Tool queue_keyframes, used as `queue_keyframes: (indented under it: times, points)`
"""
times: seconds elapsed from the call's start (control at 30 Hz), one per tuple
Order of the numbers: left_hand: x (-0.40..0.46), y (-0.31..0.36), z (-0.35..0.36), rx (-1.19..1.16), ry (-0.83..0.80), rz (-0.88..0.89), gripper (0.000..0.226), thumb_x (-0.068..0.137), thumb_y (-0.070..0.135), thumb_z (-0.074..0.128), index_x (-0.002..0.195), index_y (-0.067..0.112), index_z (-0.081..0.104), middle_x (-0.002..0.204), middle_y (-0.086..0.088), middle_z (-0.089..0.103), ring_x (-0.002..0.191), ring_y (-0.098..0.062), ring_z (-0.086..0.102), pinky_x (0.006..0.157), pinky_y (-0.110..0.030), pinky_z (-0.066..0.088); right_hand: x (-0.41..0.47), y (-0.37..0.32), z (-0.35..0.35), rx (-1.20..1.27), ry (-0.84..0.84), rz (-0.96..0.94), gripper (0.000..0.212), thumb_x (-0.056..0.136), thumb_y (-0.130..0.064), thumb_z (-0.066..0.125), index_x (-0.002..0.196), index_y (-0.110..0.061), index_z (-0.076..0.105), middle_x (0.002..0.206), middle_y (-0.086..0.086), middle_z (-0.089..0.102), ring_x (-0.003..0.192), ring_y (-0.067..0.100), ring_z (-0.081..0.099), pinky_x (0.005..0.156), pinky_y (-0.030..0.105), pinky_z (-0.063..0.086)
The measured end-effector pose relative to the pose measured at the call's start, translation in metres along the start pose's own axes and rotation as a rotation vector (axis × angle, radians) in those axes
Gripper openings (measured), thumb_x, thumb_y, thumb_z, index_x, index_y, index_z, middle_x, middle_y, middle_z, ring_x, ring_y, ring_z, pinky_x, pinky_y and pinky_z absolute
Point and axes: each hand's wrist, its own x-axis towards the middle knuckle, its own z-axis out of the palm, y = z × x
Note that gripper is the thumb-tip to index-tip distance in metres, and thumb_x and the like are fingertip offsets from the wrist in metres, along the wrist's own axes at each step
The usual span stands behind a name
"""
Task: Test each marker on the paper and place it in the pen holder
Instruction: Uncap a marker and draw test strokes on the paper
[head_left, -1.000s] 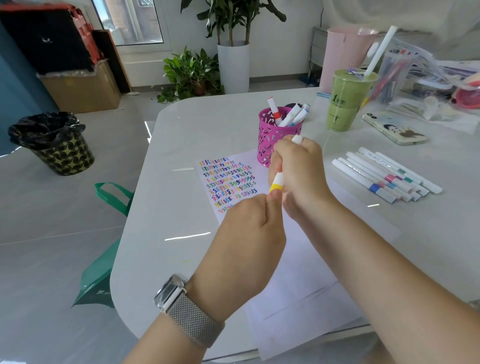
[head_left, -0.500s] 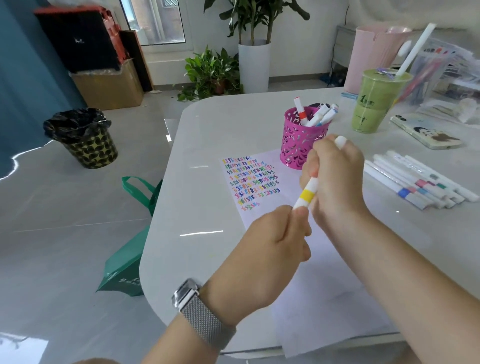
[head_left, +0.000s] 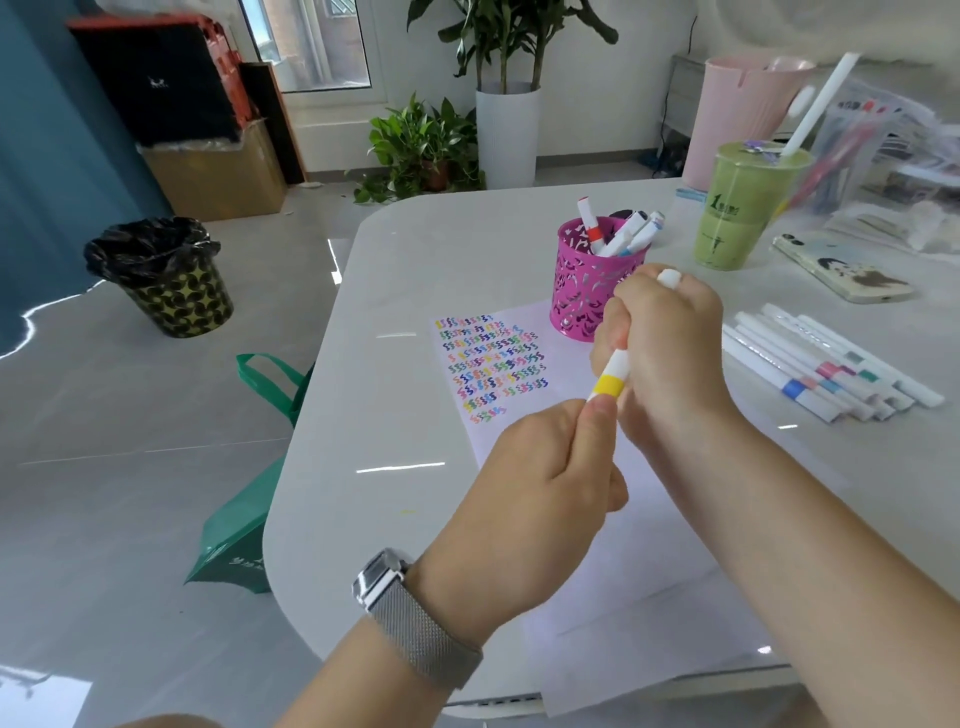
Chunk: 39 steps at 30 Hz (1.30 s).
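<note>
While the right hand (head_left: 670, 358) wraps its curled fingers round the white barrel of a marker (head_left: 615, 371), the left hand (head_left: 550, 467) pinches the marker's lower end, just below its yellow band, between thumb and fingers. The marker is tilted, its white upper tip poking out above the right fist, and it is held in the air over the paper (head_left: 597, 545). A metal mesh watch (head_left: 410, 618) sits on the left wrist. Rows of small coloured squiggles fill the paper's far left corner. Just beyond them, at the paper's far edge, stands a pink cut-out pen holder (head_left: 582, 291) with several markers upright in it. To the right, a row of white markers (head_left: 826, 369) lies side by side on the table (head_left: 395, 395). Farther back stand a green drink cup (head_left: 737, 218) with a straw and, beside it, a phone (head_left: 841, 275) lying flat.
</note>
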Motion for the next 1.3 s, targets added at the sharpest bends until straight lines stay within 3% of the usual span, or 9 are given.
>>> queue_keyframes:
  times: [0.13,0.27,0.4,0.53,0.7,0.93,1.03,1.17,1.3]
  points:
    - [-0.03,-0.01,-0.009,0.193,-0.051,0.039,0.046,0.087,0.055,0.027,0.061,0.019,0.039,0.047,0.007,0.048,0.043,-0.008,0.04,0.051,-0.022,0.036,0.05,-0.025,-0.052,0.054,0.313,-0.081,0.012,0.078,-0.023,0.046,0.068,-0.024,0.039,0.062,-0.006,0.043,0.043,0.005,0.043,0.052,0.022,0.042]
    - [-0.013,-0.012,-0.032,0.115,0.098,0.057,0.048,0.093,0.042,0.027,0.059,0.009,0.034,0.049,0.0,0.042,0.049,-0.01,0.036,0.05,-0.017,0.033,0.048,-0.003,-0.054,0.185,0.231,0.053,0.022,0.083,-0.007,0.037,0.067,-0.021,0.032,0.04,-0.009,0.037,0.033,0.01,0.03,0.039,0.015,0.023]
    - [-0.013,-0.004,-0.028,0.101,0.051,0.062,0.049,0.094,0.041,0.028,0.066,0.0,0.033,0.055,-0.006,0.038,0.053,-0.019,0.034,0.05,-0.022,0.033,0.035,-0.003,-0.039,0.193,0.16,0.064,0.03,0.087,-0.008,0.053,0.062,-0.015,0.038,0.038,-0.007,0.036,0.031,0.011,0.027,0.038,0.013,0.025]
    - [-0.016,-0.022,-0.028,0.447,-0.026,-0.005,0.04,0.096,0.043,0.025,0.066,0.017,0.031,0.057,0.0,0.04,0.059,-0.027,0.039,0.061,-0.041,0.039,0.024,0.001,-0.03,0.269,0.009,0.099,0.036,0.083,-0.007,0.068,0.061,-0.017,0.04,0.042,-0.007,0.036,0.034,0.006,0.029,0.037,0.017,0.028]
    - [-0.017,-0.026,-0.03,0.843,-0.028,-0.077,0.036,0.095,0.045,0.018,0.065,0.025,0.022,0.06,-0.001,0.037,0.06,-0.023,0.037,0.066,-0.037,0.041,0.016,0.009,-0.021,0.264,-0.089,0.098,0.034,0.085,0.002,0.059,0.067,-0.017,0.039,0.041,-0.006,0.035,0.035,0.006,0.031,0.037,0.018,0.025]
    - [-0.01,-0.033,-0.032,0.962,0.0,-0.088,0.034,0.094,0.047,0.016,0.07,0.024,0.026,0.067,0.0,0.046,0.065,-0.025,0.047,0.069,-0.038,0.046,0.003,0.034,0.002,0.018,-0.359,0.176,0.021,0.097,-0.022,0.051,0.082,-0.011,0.058,0.062,0.005,0.063,0.054,0.018,0.066,0.045,0.022,0.05]
    - [-0.009,-0.038,-0.034,1.004,-0.011,-0.106,0.032,0.096,0.046,0.017,0.077,0.023,0.032,0.07,0.001,0.048,0.07,-0.027,0.051,0.07,-0.036,0.046,-0.001,0.051,0.006,-0.104,-0.42,0.111,0.016,0.089,-0.012,0.066,0.076,-0.008,0.057,0.062,0.006,0.062,0.056,0.017,0.064,0.056,0.026,0.056]
    - [-0.009,-0.04,-0.036,1.024,-0.054,-0.154,0.04,0.097,0.046,0.02,0.065,0.021,0.023,0.065,0.003,0.04,0.066,-0.026,0.045,0.066,-0.034,0.04,-0.003,0.065,0.006,-0.295,-0.384,-0.007,0.027,0.077,-0.003,0.075,0.07,-0.012,0.051,0.05,-0.002,0.059,0.046,0.012,0.06,0.05,0.022,0.051]
    - [-0.01,-0.042,-0.036,1.033,-0.086,-0.186,0.041,0.097,0.046,0.02,0.064,0.02,0.022,0.067,0.003,0.04,0.071,-0.027,0.047,0.069,-0.034,0.042,-0.006,0.07,0.007,-0.429,-0.373,-0.078,0.028,0.078,-0.001,0.071,0.066,-0.012,0.049,0.056,0.01,0.06,0.037,0.007,0.054,0.037,0.013,0.037]
